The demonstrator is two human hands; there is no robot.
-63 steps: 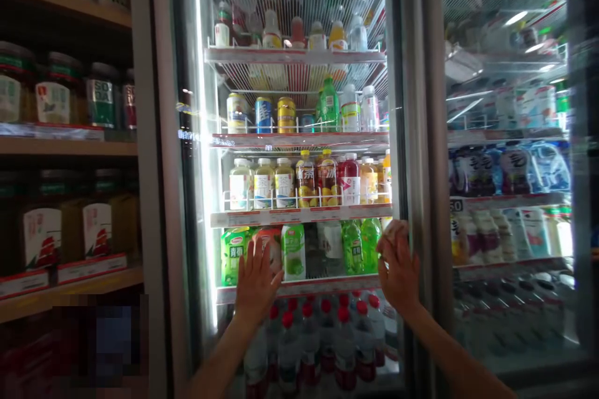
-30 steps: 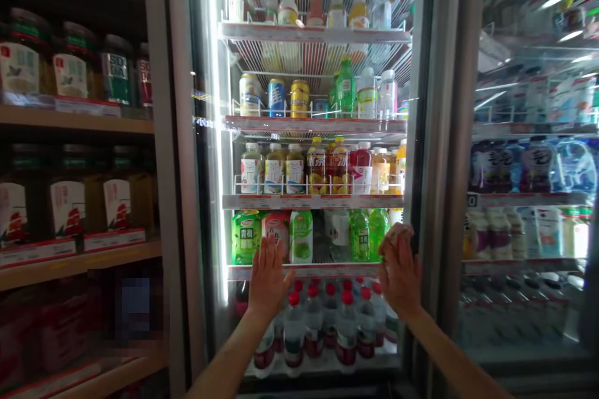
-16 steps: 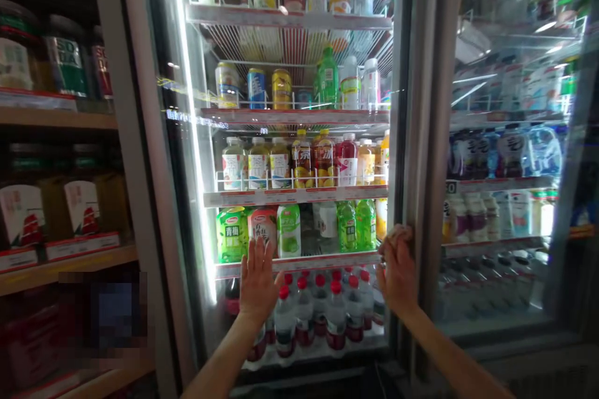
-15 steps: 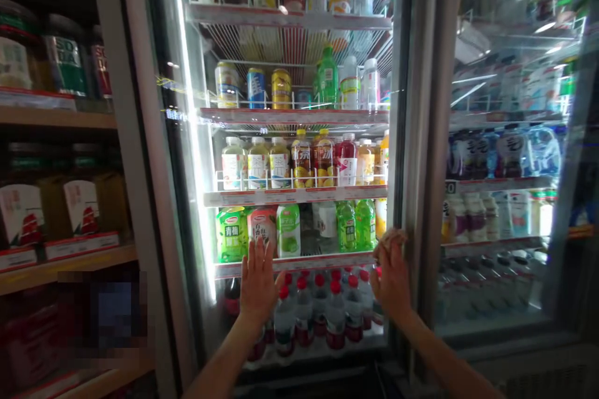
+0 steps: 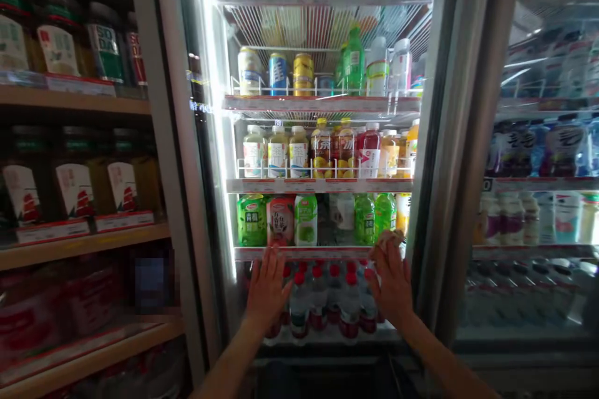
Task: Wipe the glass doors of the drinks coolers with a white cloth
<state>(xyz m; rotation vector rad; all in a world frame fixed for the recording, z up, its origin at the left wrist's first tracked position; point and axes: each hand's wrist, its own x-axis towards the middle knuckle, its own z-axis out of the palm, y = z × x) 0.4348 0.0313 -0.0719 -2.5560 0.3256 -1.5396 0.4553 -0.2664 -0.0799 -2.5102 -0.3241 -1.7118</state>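
My left hand (image 5: 267, 290) is flat with its fingers stretched out, in front of the cooler's lower shelf edge (image 5: 322, 254), apparently on the glass door. My right hand (image 5: 392, 290) presses a crumpled beige cloth (image 5: 390, 238) against the same glass, near the door's right side. Most of the cloth is hidden behind the fingers. Behind the glass, above my left hand, stand a red drink pack (image 5: 279, 221) and a green-and-white bottle (image 5: 306, 221). Green bottles (image 5: 365, 219) stand behind the cloth. Red-capped bottles (image 5: 299, 305) fill the bottom, between my hands.
A metal door frame (image 5: 472, 156) runs upright to my right, with another glass-fronted cooler of bottles (image 5: 508, 218) beyond. On the left stands a wooden shelf (image 5: 79, 246) with large jars (image 5: 75, 190). A bright light strip (image 5: 218, 106) lines the cooler's left edge.
The view has turned so that the cooler sits further right. My right hand and the cloth have shifted left, away from the door frame. My left hand is slightly lower against the shelf.
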